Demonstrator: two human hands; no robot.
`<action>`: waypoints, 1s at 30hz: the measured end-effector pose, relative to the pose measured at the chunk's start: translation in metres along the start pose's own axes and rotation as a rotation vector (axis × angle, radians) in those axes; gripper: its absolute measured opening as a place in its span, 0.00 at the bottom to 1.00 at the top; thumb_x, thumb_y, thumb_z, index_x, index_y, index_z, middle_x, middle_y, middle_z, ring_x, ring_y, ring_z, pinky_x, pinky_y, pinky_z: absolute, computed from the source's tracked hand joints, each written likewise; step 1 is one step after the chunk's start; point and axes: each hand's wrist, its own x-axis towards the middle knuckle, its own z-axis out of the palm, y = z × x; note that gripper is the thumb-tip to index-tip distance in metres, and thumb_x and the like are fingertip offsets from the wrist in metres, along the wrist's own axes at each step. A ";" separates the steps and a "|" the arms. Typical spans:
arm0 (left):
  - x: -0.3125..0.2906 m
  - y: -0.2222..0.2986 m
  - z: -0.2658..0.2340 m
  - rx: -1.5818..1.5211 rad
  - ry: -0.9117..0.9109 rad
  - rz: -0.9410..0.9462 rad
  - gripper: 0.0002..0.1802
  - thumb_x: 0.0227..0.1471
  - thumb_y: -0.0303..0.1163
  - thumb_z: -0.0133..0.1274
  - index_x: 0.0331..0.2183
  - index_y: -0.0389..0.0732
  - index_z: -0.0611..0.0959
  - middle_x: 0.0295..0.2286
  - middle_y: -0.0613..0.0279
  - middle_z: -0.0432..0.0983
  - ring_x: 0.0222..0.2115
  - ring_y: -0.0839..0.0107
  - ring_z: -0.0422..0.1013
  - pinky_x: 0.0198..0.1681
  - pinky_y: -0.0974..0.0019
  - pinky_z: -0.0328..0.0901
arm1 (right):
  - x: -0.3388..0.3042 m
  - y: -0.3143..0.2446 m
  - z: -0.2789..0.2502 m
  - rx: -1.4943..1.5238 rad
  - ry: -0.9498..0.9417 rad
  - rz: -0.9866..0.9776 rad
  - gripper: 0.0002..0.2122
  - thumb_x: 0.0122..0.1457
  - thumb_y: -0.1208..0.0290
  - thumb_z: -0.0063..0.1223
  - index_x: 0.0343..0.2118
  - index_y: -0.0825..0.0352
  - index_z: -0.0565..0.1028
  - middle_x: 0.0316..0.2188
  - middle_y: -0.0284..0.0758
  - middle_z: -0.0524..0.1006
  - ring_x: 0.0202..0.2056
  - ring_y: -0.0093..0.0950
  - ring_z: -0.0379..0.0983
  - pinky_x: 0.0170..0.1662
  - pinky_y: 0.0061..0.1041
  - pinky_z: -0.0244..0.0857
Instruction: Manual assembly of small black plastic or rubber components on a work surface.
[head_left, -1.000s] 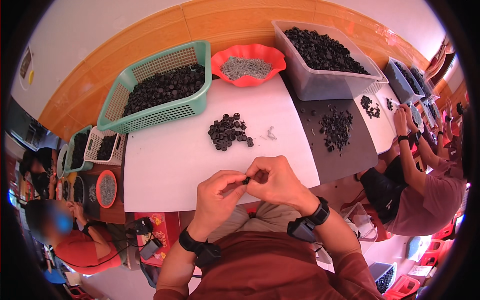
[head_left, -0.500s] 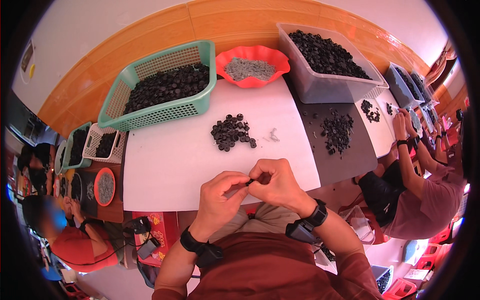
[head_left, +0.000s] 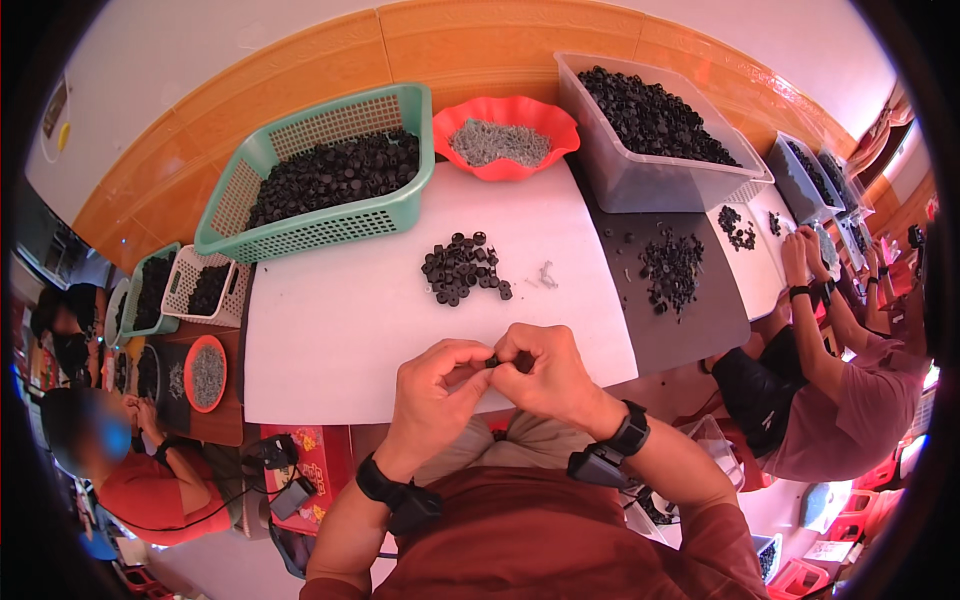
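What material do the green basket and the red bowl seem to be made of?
The green basket: probably moulded plastic, matte, with lattice walls. The red bowl: likely glossy plastic, judging by its scalloped rim and even, bright colour.

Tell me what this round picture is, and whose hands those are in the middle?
The picture comes from a small camera worn on a person's head, looking down. Its wide lens bends everything into a circle. The two hands belong to that person: the left hand and the right hand meet over the near edge of a white table and pinch one small black part between their fingertips. Each wrist wears a black band. On the table lies a little pile of the same black parts, with a few small grey pieces beside it. Behind it stand a green basket full of black parts, a red bowl of grey pieces and a clear tub of more black parts. Other people sit at tables on both sides with similar baskets.
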 end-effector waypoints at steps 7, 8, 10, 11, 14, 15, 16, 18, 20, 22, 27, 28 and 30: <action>0.002 -0.003 -0.002 -0.100 0.056 -0.110 0.12 0.54 0.15 0.57 0.43 0.29 0.80 0.38 0.60 0.78 0.38 0.76 0.75 0.44 0.72 0.72 | 0.002 0.001 -0.008 0.243 -0.126 0.208 0.03 0.55 0.83 0.53 0.33 0.73 0.75 0.28 0.29 0.77 0.29 0.15 0.72 0.32 0.17 0.69; 0.003 -0.003 -0.003 -0.125 0.057 -0.118 0.13 0.55 0.16 0.58 0.43 0.29 0.80 0.37 0.60 0.78 0.38 0.76 0.75 0.44 0.72 0.71 | 0.002 0.000 -0.009 0.286 -0.126 0.220 0.05 0.55 0.84 0.53 0.34 0.74 0.76 0.29 0.30 0.77 0.30 0.16 0.74 0.35 0.18 0.71; 0.003 -0.003 -0.004 -0.150 0.059 -0.125 0.13 0.55 0.17 0.58 0.44 0.29 0.79 0.37 0.60 0.79 0.38 0.76 0.75 0.44 0.73 0.71 | 0.002 0.000 -0.009 0.337 -0.122 0.234 0.05 0.56 0.84 0.52 0.35 0.74 0.76 0.29 0.31 0.77 0.30 0.18 0.75 0.36 0.19 0.72; 0.003 -0.003 -0.004 -0.177 0.070 -0.121 0.13 0.55 0.18 0.58 0.43 0.29 0.79 0.37 0.59 0.79 0.38 0.76 0.75 0.44 0.72 0.71 | 0.002 0.000 -0.009 0.388 -0.118 0.249 0.06 0.56 0.85 0.52 0.36 0.74 0.76 0.29 0.32 0.78 0.30 0.19 0.76 0.36 0.20 0.74; 0.003 -0.004 -0.005 -0.219 0.088 -0.125 0.13 0.55 0.19 0.59 0.43 0.29 0.79 0.37 0.58 0.80 0.38 0.75 0.75 0.44 0.72 0.71 | 0.003 0.000 -0.011 0.489 -0.104 0.259 0.06 0.57 0.85 0.52 0.37 0.75 0.76 0.29 0.34 0.79 0.30 0.22 0.78 0.37 0.22 0.75; 0.003 -0.005 -0.006 -0.235 0.096 -0.134 0.13 0.55 0.19 0.58 0.43 0.29 0.79 0.37 0.58 0.80 0.38 0.75 0.76 0.44 0.71 0.71 | 0.003 -0.001 -0.011 0.488 -0.104 0.257 0.06 0.57 0.85 0.52 0.37 0.75 0.76 0.29 0.34 0.79 0.30 0.22 0.78 0.37 0.22 0.75; 0.003 -0.005 -0.006 -0.234 0.096 -0.132 0.13 0.55 0.19 0.58 0.43 0.29 0.79 0.37 0.58 0.80 0.38 0.75 0.76 0.44 0.71 0.71 | 0.003 -0.002 -0.011 0.498 -0.102 0.253 0.06 0.58 0.84 0.52 0.38 0.75 0.76 0.28 0.34 0.79 0.31 0.23 0.78 0.37 0.23 0.75; 0.002 -0.007 -0.007 -0.284 0.084 -0.122 0.13 0.56 0.20 0.58 0.44 0.31 0.79 0.38 0.61 0.79 0.39 0.78 0.74 0.43 0.74 0.70 | 0.004 -0.002 -0.011 0.507 -0.100 0.248 0.06 0.58 0.84 0.52 0.38 0.76 0.76 0.28 0.35 0.79 0.31 0.23 0.79 0.37 0.23 0.75; 0.002 -0.007 -0.007 -0.283 0.082 -0.118 0.13 0.56 0.20 0.58 0.44 0.31 0.79 0.39 0.61 0.79 0.39 0.78 0.74 0.43 0.74 0.70 | 0.004 -0.001 -0.011 0.525 -0.092 0.251 0.06 0.58 0.83 0.52 0.39 0.75 0.76 0.28 0.35 0.79 0.30 0.23 0.79 0.37 0.24 0.75; 0.002 -0.006 -0.008 -0.281 0.081 -0.115 0.13 0.56 0.20 0.59 0.44 0.31 0.79 0.39 0.61 0.79 0.39 0.78 0.74 0.43 0.74 0.70 | 0.003 0.001 -0.011 0.533 -0.092 0.253 0.06 0.59 0.82 0.53 0.39 0.75 0.76 0.30 0.34 0.79 0.31 0.22 0.78 0.37 0.22 0.75; 0.001 -0.005 -0.008 -0.294 0.072 -0.115 0.13 0.56 0.20 0.58 0.44 0.30 0.80 0.39 0.60 0.79 0.39 0.77 0.75 0.43 0.73 0.71 | 0.003 0.002 -0.012 0.561 -0.088 0.258 0.08 0.59 0.80 0.54 0.40 0.75 0.77 0.31 0.33 0.79 0.32 0.21 0.78 0.38 0.21 0.74; 0.001 -0.005 -0.009 -0.292 0.072 -0.114 0.13 0.56 0.20 0.58 0.44 0.30 0.80 0.39 0.60 0.79 0.39 0.77 0.75 0.43 0.73 0.71 | 0.002 0.003 -0.012 0.561 -0.093 0.253 0.08 0.59 0.80 0.54 0.41 0.75 0.77 0.31 0.33 0.79 0.32 0.21 0.78 0.38 0.21 0.74; 0.001 -0.003 -0.009 -0.292 0.059 -0.108 0.13 0.56 0.20 0.58 0.44 0.30 0.80 0.38 0.60 0.79 0.38 0.77 0.75 0.42 0.73 0.71 | 0.002 0.003 -0.013 0.562 -0.098 0.246 0.08 0.60 0.80 0.54 0.41 0.75 0.77 0.31 0.33 0.79 0.32 0.21 0.78 0.38 0.21 0.74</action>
